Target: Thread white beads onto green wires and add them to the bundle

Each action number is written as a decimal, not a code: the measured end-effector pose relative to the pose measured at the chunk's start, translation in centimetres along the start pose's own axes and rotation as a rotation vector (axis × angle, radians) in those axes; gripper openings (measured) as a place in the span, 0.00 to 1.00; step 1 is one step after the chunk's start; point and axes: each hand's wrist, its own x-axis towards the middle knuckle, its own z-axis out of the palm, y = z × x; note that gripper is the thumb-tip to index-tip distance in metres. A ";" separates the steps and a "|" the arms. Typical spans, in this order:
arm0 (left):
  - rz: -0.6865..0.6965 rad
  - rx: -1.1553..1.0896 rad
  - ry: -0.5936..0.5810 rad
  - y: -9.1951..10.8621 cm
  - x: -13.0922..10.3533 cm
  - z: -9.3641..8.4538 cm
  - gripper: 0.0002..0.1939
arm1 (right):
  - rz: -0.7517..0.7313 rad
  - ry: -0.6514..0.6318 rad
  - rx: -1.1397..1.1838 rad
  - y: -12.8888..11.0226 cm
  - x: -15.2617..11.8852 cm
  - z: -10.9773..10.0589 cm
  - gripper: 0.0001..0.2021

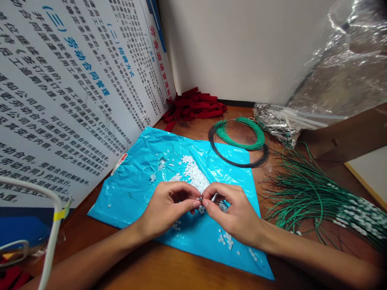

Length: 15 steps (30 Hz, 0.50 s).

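My left hand (171, 207) and my right hand (231, 207) meet fingertip to fingertip above the blue plastic bag (127, 189). A thin dark wire (218, 202) runs between the pinched fingers of my right hand, and part of it shows inside the curl of that hand. Thumb and forefinger of my left hand are closed on a tiny white bead, mostly hidden by the fingertips. Below and behind the hands, a pile of small white beads (193, 171) is spread over the bag, with a few loose ones (226, 239) nearer the front right.
Coiled green wire (255, 135) and coiled black wire (217, 151) lie at the bag's back right corner. Green wires with white beads (326, 193) are bunched at right. Behind are red ribbon strips (196, 105) and a clear bag of metal parts (275, 121). A white cable (51, 241) crosses front left.
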 end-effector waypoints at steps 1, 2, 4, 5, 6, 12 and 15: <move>-0.001 0.000 -0.002 0.0 0.0 0.0 0.01 | 0.001 -0.002 0.000 0.0 0.0 0.0 0.04; 0.000 0.003 -0.004 0.0 0.0 0.0 0.01 | 0.000 -0.003 0.000 0.0 0.0 0.0 0.04; 0.012 0.021 -0.009 0.0 0.0 -0.1 0.01 | 0.003 -0.006 -0.001 0.0 0.1 0.0 0.04; 0.026 0.037 -0.009 0.0 0.0 -0.1 0.01 | 0.004 -0.006 -0.001 0.0 0.1 0.0 0.04; 0.044 0.059 -0.007 0.1 0.0 -0.1 0.01 | 0.005 -0.007 0.000 0.0 0.1 0.0 0.04; 0.108 0.154 0.003 0.3 0.0 -0.1 0.02 | 0.001 -0.015 -0.016 -0.1 0.0 -0.1 0.04; 0.103 0.154 -0.001 0.3 0.0 -0.1 0.02 | -0.001 -0.023 -0.023 0.0 0.1 -0.1 0.04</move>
